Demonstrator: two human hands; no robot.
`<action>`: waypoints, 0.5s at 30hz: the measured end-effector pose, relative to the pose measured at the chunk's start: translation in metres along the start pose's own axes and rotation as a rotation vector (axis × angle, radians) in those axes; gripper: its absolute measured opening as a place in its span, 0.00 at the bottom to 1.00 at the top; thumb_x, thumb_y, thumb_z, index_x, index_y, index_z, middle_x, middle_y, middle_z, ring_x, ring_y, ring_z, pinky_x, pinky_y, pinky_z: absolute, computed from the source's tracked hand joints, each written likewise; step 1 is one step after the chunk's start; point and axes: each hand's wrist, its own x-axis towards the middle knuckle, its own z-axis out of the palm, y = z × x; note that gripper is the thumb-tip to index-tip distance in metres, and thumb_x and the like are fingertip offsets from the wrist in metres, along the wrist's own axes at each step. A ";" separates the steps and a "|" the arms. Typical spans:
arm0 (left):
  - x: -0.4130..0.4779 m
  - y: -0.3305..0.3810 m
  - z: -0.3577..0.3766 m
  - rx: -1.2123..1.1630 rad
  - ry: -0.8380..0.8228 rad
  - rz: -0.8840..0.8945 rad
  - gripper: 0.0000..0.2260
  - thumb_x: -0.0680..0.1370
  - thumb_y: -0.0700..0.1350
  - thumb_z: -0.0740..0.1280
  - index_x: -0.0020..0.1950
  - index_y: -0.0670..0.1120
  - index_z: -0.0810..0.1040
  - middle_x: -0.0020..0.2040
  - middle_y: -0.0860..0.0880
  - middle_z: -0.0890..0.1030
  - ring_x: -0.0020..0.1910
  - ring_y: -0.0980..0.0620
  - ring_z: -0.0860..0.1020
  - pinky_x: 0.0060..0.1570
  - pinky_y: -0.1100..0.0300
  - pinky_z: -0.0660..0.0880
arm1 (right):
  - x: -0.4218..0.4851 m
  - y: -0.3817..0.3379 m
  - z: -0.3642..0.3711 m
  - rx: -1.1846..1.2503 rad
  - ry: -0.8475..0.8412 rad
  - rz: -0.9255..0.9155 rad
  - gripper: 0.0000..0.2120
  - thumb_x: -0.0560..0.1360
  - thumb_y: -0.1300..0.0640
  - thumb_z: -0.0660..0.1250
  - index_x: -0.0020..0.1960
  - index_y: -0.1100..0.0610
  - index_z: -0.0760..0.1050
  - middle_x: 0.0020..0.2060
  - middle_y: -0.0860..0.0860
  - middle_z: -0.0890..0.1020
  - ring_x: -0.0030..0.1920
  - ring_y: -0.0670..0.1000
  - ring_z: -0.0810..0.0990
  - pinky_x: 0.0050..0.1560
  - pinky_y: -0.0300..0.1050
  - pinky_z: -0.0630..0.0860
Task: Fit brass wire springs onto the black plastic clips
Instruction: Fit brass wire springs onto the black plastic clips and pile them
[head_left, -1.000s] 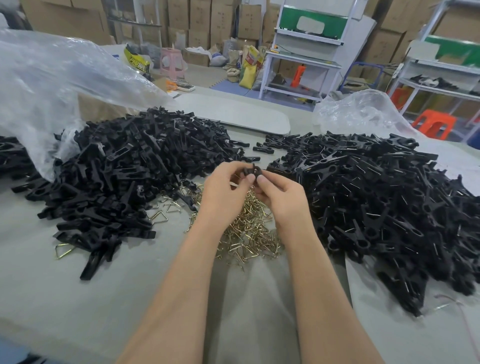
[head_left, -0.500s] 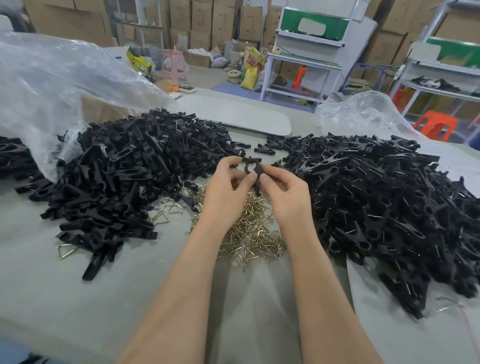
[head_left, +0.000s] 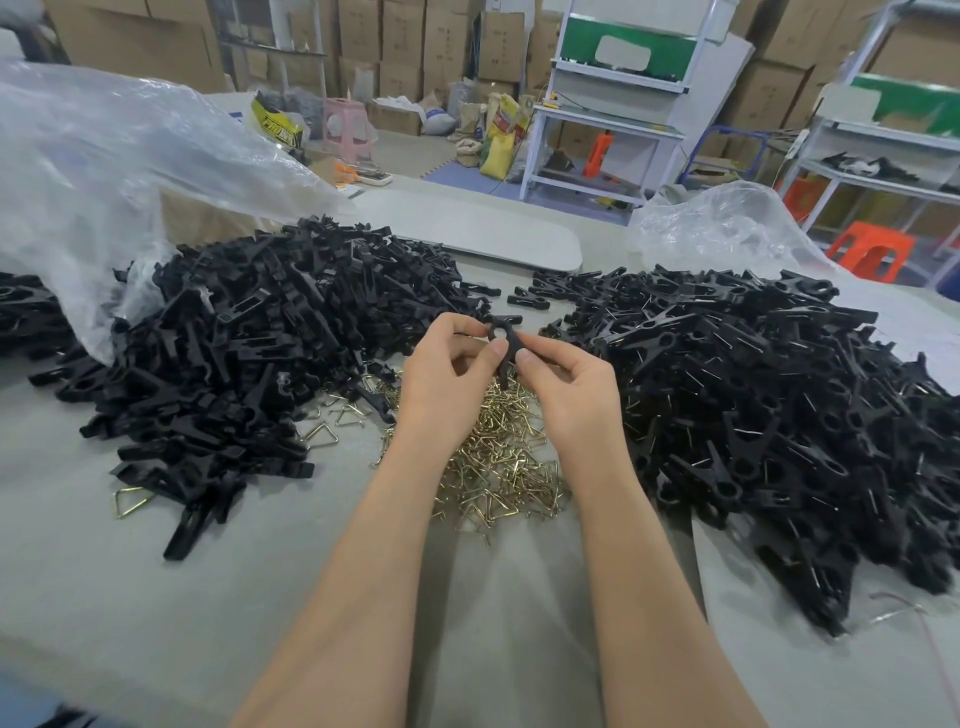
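Fingertips of left hand (head_left: 447, 384) and right hand (head_left: 566, 387) pinch matte, ring-headed black clip (head_left: 501, 340) — above glinting brass springs (head_left: 498, 457).

clip pile (head_left: 223, 353) left | springs (head_left: 498, 457) middle | clip heap (head_left: 769, 405) right | on table (head_left: 104, 597)

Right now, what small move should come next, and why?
Probably the right hand drops the clip onto the right heap. Held with the left hand, its two halves look joined like those there, though I cannot be sure.
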 end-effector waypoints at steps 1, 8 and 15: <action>0.000 0.000 0.000 -0.006 -0.003 -0.007 0.06 0.77 0.47 0.68 0.45 0.55 0.72 0.39 0.55 0.83 0.42 0.55 0.80 0.44 0.63 0.73 | 0.000 0.001 -0.001 0.004 -0.002 0.000 0.11 0.76 0.66 0.66 0.51 0.51 0.81 0.44 0.46 0.84 0.49 0.46 0.83 0.55 0.41 0.78; -0.002 0.002 -0.003 -0.115 -0.095 -0.046 0.04 0.77 0.43 0.68 0.47 0.51 0.75 0.41 0.50 0.84 0.44 0.50 0.83 0.53 0.47 0.78 | 0.002 -0.003 -0.014 0.200 -0.067 0.081 0.15 0.76 0.69 0.64 0.41 0.52 0.83 0.37 0.49 0.85 0.40 0.45 0.83 0.43 0.36 0.78; -0.003 0.003 -0.008 -0.266 -0.345 -0.083 0.08 0.76 0.45 0.70 0.51 0.57 0.81 0.46 0.57 0.83 0.49 0.56 0.81 0.55 0.59 0.78 | 0.005 -0.007 -0.028 0.437 -0.097 0.262 0.06 0.75 0.67 0.65 0.48 0.60 0.79 0.40 0.56 0.82 0.37 0.48 0.81 0.36 0.35 0.77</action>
